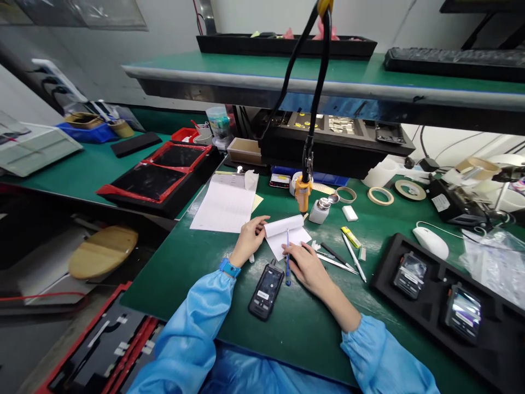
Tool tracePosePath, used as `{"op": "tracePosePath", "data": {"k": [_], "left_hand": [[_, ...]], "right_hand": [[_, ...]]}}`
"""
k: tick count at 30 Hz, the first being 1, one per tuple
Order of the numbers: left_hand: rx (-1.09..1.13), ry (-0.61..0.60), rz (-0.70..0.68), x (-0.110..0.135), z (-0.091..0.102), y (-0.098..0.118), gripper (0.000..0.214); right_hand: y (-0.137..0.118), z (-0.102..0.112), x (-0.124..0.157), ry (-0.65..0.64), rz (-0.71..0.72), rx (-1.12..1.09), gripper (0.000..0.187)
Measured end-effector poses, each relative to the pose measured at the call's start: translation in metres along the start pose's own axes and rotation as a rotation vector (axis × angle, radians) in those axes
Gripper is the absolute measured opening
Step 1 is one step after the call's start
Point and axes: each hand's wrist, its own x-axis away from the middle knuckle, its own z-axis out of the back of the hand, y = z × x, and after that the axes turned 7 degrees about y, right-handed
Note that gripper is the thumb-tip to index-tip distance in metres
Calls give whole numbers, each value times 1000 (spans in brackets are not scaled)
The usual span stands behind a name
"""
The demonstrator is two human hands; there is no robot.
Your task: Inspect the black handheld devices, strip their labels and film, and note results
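A small white paper pad (287,235) lies on the green bench with its top sheet curled over. My left hand (249,239), closed at the fingertips, holds the pad's left edge by the curl. Over the lower right of the pad, my right hand (309,268) has bent fingers on a blue clear-barrelled pen (287,268), which points away from me. Just below the pad lies a black handheld radio-like device (266,290) with a screen, a short antenna and a white label. Tweezers (336,264) and a white pen-like stick (353,257) rest right of my right hand.
A black foam tray (394,268) with two similar devices stands at right, near a white mouse (430,242). An orange-handled electric screwdriver (302,194) hangs above the pad beside a dispenser bottle (320,210). Printed sheets (225,202) lie left. Tape rings (380,196) sit farther back.
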Motion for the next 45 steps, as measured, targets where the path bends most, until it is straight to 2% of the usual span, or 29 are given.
{"op": "tracePosePath", "data": {"k": [4, 6, 10, 13, 18, 24, 30, 34, 36, 42, 45], "left_hand": [[5, 113, 86, -11, 7, -4, 23], [-1, 151, 114, -14, 10, -5, 20], [-10, 167, 76, -18, 11, -1, 11], [-20, 135, 32, -25, 10, -1, 7], [-13, 45, 16, -46, 7, -8, 13], [37, -52, -19, -65, 3, -7, 6], [52, -97, 46, -59, 13, -15, 10], [70, -133, 70, -47, 23, -20, 22], [77, -139, 72, -44, 24, -22, 23], [80, -146, 83, -44, 20, -26, 11], [79, -155, 87, -47, 18, -27, 8]], "right_hand": [[6, -3, -5, 0, 51, 51, 36], [8, -3, -6, -5, 61, 64, 37], [12, -3, -7, -5, 82, 68, 38], [13, -2, -9, -23, 96, 55, 37], [15, 0, -10, -111, 60, 69, 38], [17, -2, -10, -18, 108, 6, 37], [13, 0, -12, -42, 85, 20, 33], [12, 0, -20, 2, 182, 15, 29], [13, -4, -25, -38, 219, 10, 30], [15, -12, -36, -246, 163, -18, 32], [15, -10, -36, -280, 175, -34, 33]]}}
